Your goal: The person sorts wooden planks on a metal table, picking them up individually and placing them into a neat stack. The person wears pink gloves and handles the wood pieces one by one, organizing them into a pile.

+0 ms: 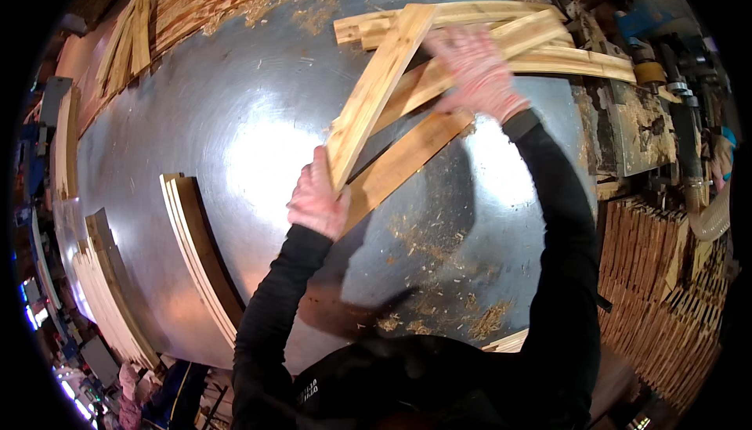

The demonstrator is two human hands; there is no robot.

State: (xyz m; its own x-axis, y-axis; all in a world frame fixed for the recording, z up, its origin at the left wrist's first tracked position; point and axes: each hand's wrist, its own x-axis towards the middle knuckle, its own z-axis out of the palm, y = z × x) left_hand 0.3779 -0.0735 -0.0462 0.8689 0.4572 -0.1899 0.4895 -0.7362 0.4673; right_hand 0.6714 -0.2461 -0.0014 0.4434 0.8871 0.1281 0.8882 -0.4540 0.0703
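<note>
My left hand (319, 195) is closed round the near end of a pale wooden board (381, 89), which slants up and away over the other boards. Its far end reaches close to my right hand (479, 74). That hand is over the crossed boards, its fingers smeared by motion, so their grip does not show. Beneath it another pale board (529, 32) runs diagonally. A browner board (407, 162) lies on the metal table nearer to me. Behind these, a long board (478, 12) and a further board (576, 62) lie crosswise.
The shiny metal table (196, 109) carries sawdust and shavings (427, 234). Several narrow boards (200, 254) stand stacked at left, with more pale boards (113, 297) at the table's left edge. Machinery (650, 117) borders the right side, above a large stack of wood strips (642, 265).
</note>
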